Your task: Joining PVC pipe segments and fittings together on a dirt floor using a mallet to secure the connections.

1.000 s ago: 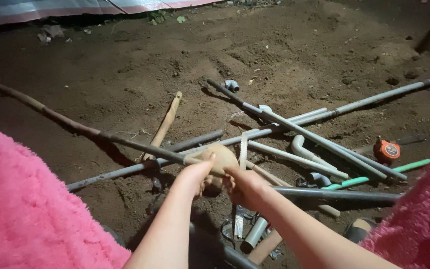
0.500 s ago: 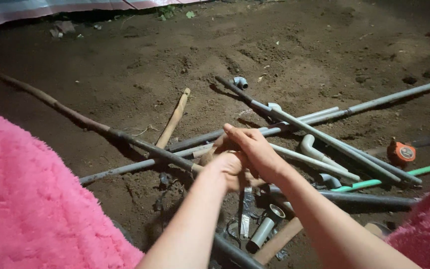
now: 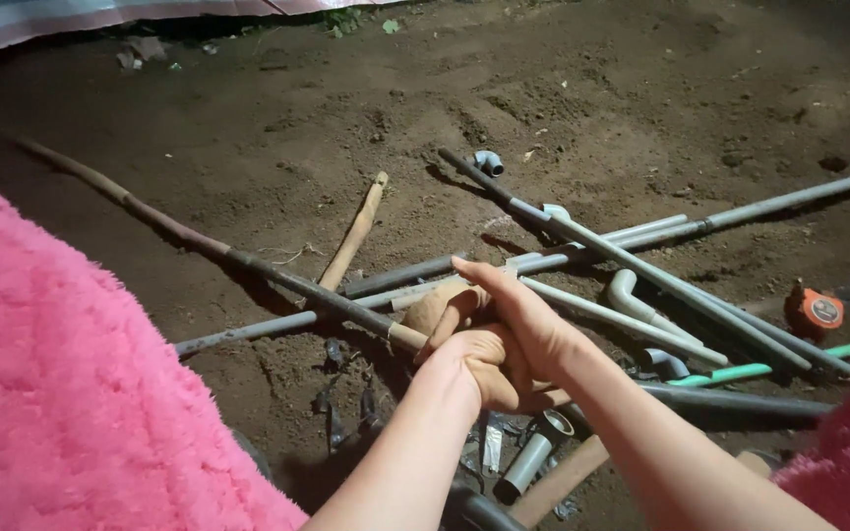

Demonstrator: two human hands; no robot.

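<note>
Both hands meet over a heap of pipes on bare, crumbly brown soil. The left hand (image 3: 484,364) has its grip closed around the end of a long, dark, rough stick (image 3: 248,264), which runs up and to the left across the ground; the end in the hand is pale and tan. The right hand (image 3: 523,320) lies over the left, fingers extended flat and pressed against the same tan end; its grip is not wrapped shut.

The grey pipes (image 3: 641,285) are smooth, round plastic, crossing one another just beyond the hands. A curved elbow fitting (image 3: 627,295) lies among them, a small grey coupling (image 3: 487,160) sits apart on the soil, and a short wooden handle (image 3: 354,236) rests to the left. A green pipe (image 3: 769,366) and an orange tape measure (image 3: 819,311) lie to the right. Pink fleecy fabric (image 3: 71,393) fills the lower left.

Against half a second ago, the right hand's fingers sit lower and flatter over the left.

The stick's tip is hidden under the hands; small dark items in the soil below are unclear.
</note>
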